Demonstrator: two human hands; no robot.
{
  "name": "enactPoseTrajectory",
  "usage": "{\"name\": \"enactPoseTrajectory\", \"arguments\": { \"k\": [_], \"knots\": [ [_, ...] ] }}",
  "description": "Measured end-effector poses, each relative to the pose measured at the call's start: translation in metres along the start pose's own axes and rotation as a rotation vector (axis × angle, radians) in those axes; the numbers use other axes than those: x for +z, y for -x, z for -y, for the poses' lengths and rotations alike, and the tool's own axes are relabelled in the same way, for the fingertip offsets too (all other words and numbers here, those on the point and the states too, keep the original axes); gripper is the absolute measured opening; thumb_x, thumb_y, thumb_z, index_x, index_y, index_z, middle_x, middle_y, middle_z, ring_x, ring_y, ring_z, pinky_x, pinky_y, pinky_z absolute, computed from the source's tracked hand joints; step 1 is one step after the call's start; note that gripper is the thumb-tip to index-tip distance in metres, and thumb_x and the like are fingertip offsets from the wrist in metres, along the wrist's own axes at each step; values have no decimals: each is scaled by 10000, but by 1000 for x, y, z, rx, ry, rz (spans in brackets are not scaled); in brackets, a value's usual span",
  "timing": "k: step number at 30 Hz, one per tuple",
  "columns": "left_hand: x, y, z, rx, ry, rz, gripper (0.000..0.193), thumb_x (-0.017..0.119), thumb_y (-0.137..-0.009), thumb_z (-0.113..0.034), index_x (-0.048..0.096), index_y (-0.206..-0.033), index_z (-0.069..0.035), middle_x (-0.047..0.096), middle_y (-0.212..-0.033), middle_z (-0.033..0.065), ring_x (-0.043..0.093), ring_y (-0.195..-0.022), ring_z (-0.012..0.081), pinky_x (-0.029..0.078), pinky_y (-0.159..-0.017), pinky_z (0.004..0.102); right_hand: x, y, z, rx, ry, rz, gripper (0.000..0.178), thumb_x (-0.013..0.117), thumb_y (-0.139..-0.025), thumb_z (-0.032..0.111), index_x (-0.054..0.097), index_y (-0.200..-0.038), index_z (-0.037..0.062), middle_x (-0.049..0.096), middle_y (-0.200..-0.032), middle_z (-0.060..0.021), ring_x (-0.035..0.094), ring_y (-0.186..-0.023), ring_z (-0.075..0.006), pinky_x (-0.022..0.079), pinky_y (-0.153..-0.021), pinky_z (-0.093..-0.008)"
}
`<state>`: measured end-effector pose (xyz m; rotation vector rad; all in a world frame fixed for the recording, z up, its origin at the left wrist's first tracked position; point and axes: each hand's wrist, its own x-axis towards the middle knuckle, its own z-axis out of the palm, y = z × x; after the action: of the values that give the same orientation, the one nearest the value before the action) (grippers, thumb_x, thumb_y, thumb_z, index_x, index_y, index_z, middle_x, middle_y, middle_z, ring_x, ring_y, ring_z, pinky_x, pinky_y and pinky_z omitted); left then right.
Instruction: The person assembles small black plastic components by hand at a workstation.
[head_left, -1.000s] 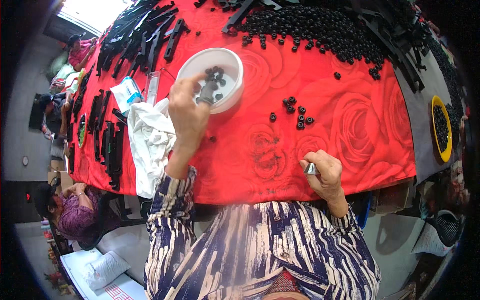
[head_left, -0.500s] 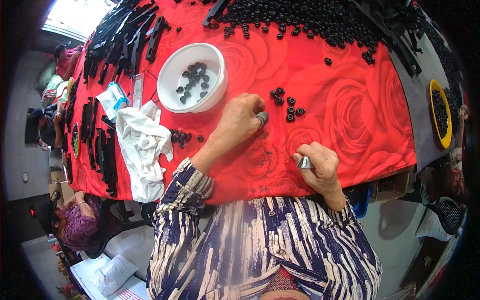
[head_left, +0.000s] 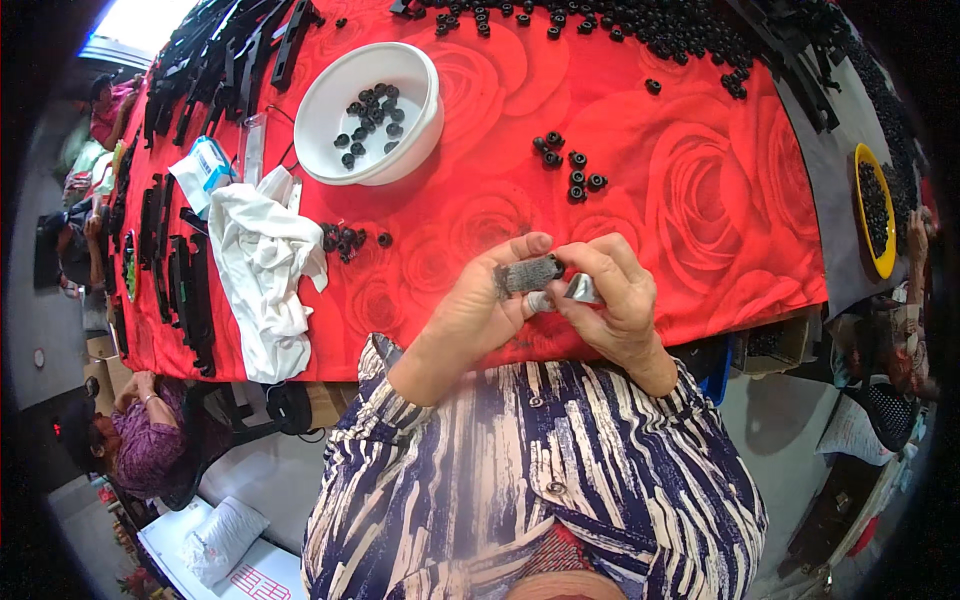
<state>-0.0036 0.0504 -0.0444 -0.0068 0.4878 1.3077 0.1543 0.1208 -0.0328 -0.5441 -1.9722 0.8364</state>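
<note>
Drawn back toward the right hand [head_left: 622, 305], the left hand [head_left: 483, 308] meets it; a small round black piece [head_left: 557, 266] sits between their fingertips, just left of the silver metal tool [head_left: 582, 289] clasped in the right grip; whether the left grip pinches anything, I cannot tell
</note>
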Motion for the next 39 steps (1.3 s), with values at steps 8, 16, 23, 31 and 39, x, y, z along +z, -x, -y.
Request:
{"name": "enactPoseTrajectory", "arguments": {
  "k": [8,16,23,31,39],
  "knots": [
    [14,27,-16,-194,-352,-85,343,663,-824,-126,558,-1106,38,652,-933,135,653,-759,192,548,-677,279,-7,3,6,-124,-66,217,300,717,-656,64,624,-937,15,528,-681,-78,553,-544,-224,425,-465,-335],
    [15,40,-21,-374,-875,32,181,658,-832,-106,634,-949,30,644,-782,94,618,-640,132,483,-580,225,-21,-12,13,-234,-282,517,324,729,-613,96,599,-899,19,516,-689,-68,538,-522,-224,418,-455,-337],
    [17,30,-8,-118,-523,-40,290,702,-788,-132,606,-1023,7,650,-810,52,627,-666,123,515,-594,235,-14,-20,16,-39,-270,343,321,759,-675,96,646,-952,-18,615,-740,-99,583,-567,-192,441,-493,-278],
    [20,33,-21,-340,-511,-30,138,646,-841,-83,629,-939,11,618,-733,36,583,-619,77,461,-524,191,-16,-19,5,15,-385,461,242,742,-716,114,668,-915,0,601,-681,-85,571,-550,-172,422,-476,-272],
    [15,31,-13,-272,-512,-10,145,621,-861,-113,635,-925,17,626,-730,42,586,-605,79,455,-497,198,-13,-25,11,-28,-369,421,281,756,-718,146,652,-914,-26,596,-680,-81,560,-567,-164,407,-472,-264]
  ]
}}
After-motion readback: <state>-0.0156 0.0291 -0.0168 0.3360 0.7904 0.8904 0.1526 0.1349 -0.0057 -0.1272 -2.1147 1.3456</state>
